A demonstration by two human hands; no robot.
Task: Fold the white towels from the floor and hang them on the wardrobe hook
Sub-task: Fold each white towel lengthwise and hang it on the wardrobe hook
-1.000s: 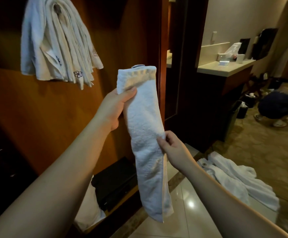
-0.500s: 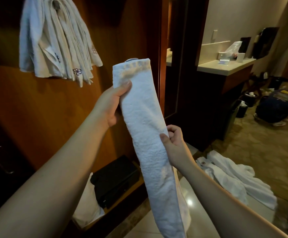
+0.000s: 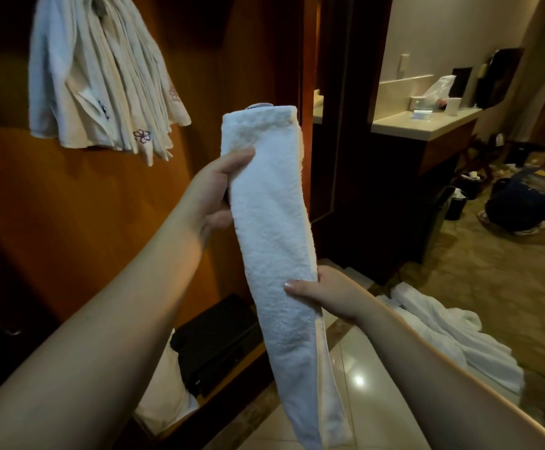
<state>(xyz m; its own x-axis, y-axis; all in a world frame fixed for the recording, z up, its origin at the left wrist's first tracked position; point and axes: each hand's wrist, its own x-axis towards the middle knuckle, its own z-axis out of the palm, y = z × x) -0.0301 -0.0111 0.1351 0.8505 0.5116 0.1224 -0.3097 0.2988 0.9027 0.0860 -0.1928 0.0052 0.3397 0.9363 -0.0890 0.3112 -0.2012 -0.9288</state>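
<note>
White terry towel [image 3: 271, 241], folded long and narrow, hangs between my hands: left hand [image 3: 211, 194] pinches its top, right hand [image 3: 324, 292] has slid lower and grips mid-length, smoothing it for the hook beneath the hung white towels [image 3: 102, 76].

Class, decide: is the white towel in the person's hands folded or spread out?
Folded. The towel hangs as a narrow layered strip, left hand pinching near its top, right hand midway.

Dim, warm light; glare spot on floor tile [image 3: 359, 380]; wardrobe interior [image 3: 1, 43] in deep shadow; edges bowed, soft.
</note>
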